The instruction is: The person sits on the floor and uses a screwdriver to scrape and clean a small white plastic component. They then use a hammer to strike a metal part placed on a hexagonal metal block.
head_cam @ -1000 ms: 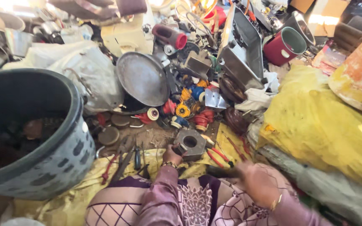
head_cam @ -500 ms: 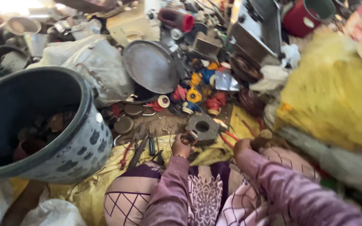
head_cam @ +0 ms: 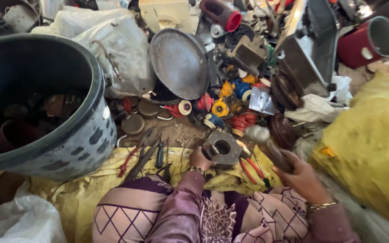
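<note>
With the left hand [head_cam: 200, 158] gripping the grey square metal block with round hole [head_cam: 222, 147] on the yellow sheet [head_cam: 91, 189], strike squarely using the wooden-handled hammer [head_cam: 266, 145] clenched in the right hand [head_cam: 299, 175].

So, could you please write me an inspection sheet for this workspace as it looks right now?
Surface: yellow sheet spread over dirt ground, under the person's lap.
Job's things: left hand grips a grey metal block with a round hole; right hand holds a hammer, head raised beside the block.
Clutter: red-handled pliers, hand tools, coloured spools, round metal pan, red cylinder.
Grippers: both hands closed on their items.
Cables: thin wires by the tools, hard to trace.
Surroundings: large dark tub, yellow sack, white bags.
</note>
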